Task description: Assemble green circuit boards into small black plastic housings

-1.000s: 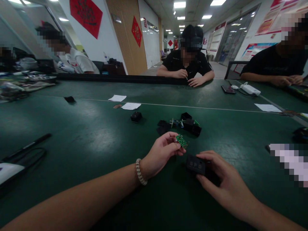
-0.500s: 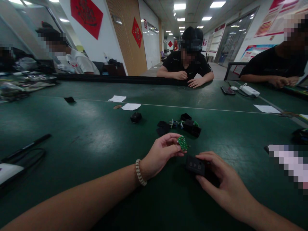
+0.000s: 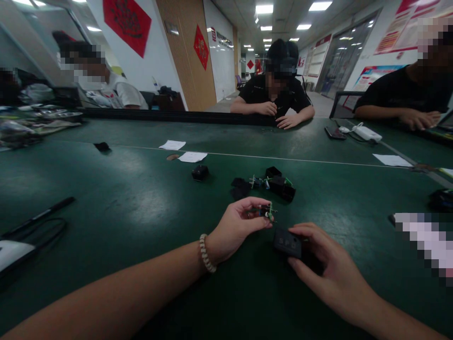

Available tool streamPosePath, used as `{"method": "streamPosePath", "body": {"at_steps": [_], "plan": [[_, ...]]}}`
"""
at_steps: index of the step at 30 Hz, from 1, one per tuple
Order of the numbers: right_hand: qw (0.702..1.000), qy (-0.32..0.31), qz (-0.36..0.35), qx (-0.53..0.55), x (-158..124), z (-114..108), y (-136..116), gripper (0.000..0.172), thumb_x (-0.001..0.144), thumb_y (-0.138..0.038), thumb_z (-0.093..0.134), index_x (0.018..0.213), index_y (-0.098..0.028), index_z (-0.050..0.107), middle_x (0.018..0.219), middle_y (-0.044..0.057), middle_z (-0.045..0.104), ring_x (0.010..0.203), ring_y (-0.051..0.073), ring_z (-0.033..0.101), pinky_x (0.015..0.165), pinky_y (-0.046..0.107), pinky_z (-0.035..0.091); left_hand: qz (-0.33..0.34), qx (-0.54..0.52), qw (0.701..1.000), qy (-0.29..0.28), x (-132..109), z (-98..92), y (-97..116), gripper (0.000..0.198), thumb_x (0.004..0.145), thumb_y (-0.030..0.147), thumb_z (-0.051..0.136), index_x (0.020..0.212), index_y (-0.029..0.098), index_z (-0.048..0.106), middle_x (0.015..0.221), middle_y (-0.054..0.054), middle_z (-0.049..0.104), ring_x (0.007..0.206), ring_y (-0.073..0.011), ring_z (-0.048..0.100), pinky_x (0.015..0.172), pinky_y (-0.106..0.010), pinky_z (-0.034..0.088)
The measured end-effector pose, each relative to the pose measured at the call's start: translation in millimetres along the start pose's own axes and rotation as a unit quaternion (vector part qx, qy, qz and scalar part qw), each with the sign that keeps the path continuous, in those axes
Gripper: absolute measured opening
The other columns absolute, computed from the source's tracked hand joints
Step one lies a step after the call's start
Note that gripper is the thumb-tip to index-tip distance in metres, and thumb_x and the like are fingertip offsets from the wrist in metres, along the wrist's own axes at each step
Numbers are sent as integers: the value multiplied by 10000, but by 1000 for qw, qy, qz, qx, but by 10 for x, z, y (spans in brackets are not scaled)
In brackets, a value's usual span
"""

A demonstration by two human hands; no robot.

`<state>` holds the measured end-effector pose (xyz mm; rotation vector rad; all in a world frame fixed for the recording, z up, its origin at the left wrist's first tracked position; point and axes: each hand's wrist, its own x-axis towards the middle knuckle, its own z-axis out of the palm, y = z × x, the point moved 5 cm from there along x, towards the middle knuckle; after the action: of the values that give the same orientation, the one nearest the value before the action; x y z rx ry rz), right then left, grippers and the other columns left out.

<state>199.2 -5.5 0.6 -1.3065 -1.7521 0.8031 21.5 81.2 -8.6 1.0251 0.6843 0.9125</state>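
The person's left hand [image 3: 239, 224] pinches a small green circuit board [image 3: 271, 212] between thumb and fingers, while the right hand [image 3: 329, 269] grips a black case [image 3: 287, 243] by its right end, thumb on the near side and fingers on the far side. The board lies just beyond the case and to its left, near it but apart, and the left hand is the nearer to it. It stands edge-on to the camera, its edge running up and down in view, with components on the left and thin metal pins on the right. The case is matte, boxy and plastic-looking, longer from left to right, with faint raised or printed letters; whether it touches the smooth green tabletop [image 3: 159, 259] cannot be told. Farther off sit dark flat pieces [image 3: 239, 188] and hollow black housings [image 3: 282, 187].
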Motion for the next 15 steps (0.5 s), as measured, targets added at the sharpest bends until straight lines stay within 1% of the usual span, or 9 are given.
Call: {"method": "streamPosePath", "body": {"at_steps": [6,15], "plan": [[1000,-2,6,6,2,10,15,329,870,-172,632,1185,-267,634,1167,74,663,1050,250,732,881,426,657,-12,39,999,20,-6,-45,-22,363,733,117,842,1082,184,768,962,-36,751,883,-159,682,874,-345,535],[1000,-5,3,1,-7,2,-3,323,882,-180,619,1192,-269,625,1172,74,655,1057,246,732,884,427,656,3,28,1000,12,-4,-29,12,347,725,99,848,1056,185,788,987,-27,753,860,-131,659,853,-307,517]]}}
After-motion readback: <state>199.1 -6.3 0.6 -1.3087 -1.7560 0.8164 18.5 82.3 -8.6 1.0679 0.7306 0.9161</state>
